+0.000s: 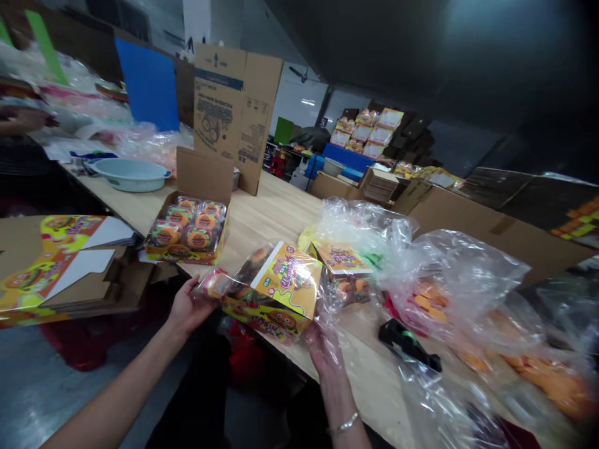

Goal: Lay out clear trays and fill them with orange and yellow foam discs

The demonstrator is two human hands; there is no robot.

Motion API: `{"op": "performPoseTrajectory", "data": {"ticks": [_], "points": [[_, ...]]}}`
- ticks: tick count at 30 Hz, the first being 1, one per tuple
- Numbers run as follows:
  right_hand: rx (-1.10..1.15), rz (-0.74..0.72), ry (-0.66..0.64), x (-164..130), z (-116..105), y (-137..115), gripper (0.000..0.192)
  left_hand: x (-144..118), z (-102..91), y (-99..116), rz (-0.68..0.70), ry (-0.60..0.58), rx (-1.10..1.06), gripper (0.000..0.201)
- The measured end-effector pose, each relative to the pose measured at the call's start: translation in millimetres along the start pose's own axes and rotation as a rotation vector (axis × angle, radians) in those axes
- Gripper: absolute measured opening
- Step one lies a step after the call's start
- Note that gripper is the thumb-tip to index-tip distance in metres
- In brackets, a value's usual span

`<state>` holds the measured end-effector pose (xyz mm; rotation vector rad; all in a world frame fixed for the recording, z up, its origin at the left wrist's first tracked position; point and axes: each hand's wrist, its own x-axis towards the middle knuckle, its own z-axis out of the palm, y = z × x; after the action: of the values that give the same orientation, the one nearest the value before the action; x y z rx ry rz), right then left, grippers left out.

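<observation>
My left hand (189, 307) is closed around a small clear pack (214, 284) with a red and orange item inside, at the left end of a yellow display box (287, 280). Printed with burger pictures, this box is tilted above the table's near edge, and dark rounded packs show at its open side. My right hand (325, 346) grips the box's lower right corner through loose clear film. Just behind stands another yellow box (341, 259) with burger packs in it. An opened display box (213, 255) to the left holds several clear burger packs in rows.
Flat printed cartons (93, 268) are stacked at the left. A pale blue basin (131, 173) and a tall cardboard carton (234, 112) stand farther back. On the right lie a black tape dispenser (409, 345) and plastic bags (463, 262) with orange pieces. A co-worker's hand (30, 120) shows far left.
</observation>
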<state>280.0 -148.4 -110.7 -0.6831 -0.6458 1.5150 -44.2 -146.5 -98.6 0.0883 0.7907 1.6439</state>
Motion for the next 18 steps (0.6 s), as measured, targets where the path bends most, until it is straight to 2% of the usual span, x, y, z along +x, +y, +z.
{"op": "performPoseTrajectory", "data": {"ticks": [3,8,10,14,18], "points": [[0.011,0.021,0.017,0.2,6.2,-4.6,0.033,-10.3,4.4,-0.6,-0.02,-0.052,0.031,0.033],[0.168,-0.051,-0.03,3.8,18.1,-48.3,0.059,-23.0,12.7,-10.3,0.004,-0.051,0.026,0.035],[0.158,0.026,-0.055,4.2,22.9,-63.6,0.062,-25.3,14.1,-14.3,0.029,-0.052,0.01,0.035],[-0.083,0.263,-0.103,-3.1,30.7,-76.1,0.055,-28.5,16.0,-17.7,0.059,-0.025,-0.004,0.035],[-0.334,0.284,-0.125,-7.6,31.5,-76.2,0.05,-30.6,14.2,-19.7,0.113,-0.027,0.04,0.032]]}}
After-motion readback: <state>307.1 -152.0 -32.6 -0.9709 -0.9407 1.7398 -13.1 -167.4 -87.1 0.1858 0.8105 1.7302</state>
